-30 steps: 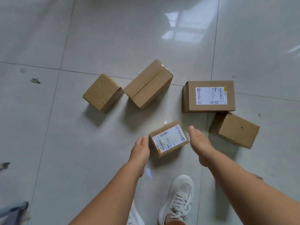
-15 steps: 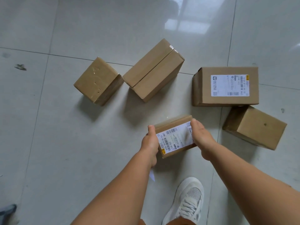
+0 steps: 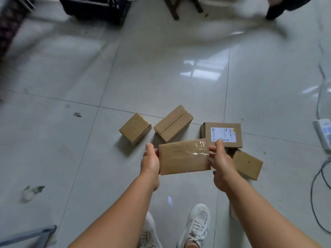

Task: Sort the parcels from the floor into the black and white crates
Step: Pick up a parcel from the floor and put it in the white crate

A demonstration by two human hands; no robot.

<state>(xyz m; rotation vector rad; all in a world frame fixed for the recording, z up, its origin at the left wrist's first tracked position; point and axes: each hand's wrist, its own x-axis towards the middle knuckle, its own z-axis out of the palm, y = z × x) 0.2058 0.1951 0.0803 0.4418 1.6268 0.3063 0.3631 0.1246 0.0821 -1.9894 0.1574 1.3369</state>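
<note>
Parcels lie scattered on the glossy tiled floor (image 3: 161,72) ahead of us, and we hold one more in the air above them. The held parcel (image 3: 184,157) is a flat brown box turned plain side up, with clear tape shining across its top. Our left hand (image 3: 150,162) grips its left end, thumb on top and fingers curled under. Our right hand (image 3: 221,164) grips its right end the same way.

On the floor we see four boxes. The small box (image 3: 134,127) sits farthest left, plain brown. Just right of it is a long box (image 3: 173,123) with a seam running down its length. The labelled box (image 3: 223,134) carries a white shipping label with a small logo, barcodes and a yellow corner mark; the print is too small and blurred for us to read. The right hand overlaps its near edge. A fourth plain box (image 3: 248,164) lies just beside it, nearer to us and partly behind our right wrist.

A black crate (image 3: 96,8) stands far off at the top left, blurred. A power strip (image 3: 323,131) with cables rests at the right edge. Our pale sneakers (image 3: 196,228) show at the bottom.
</note>
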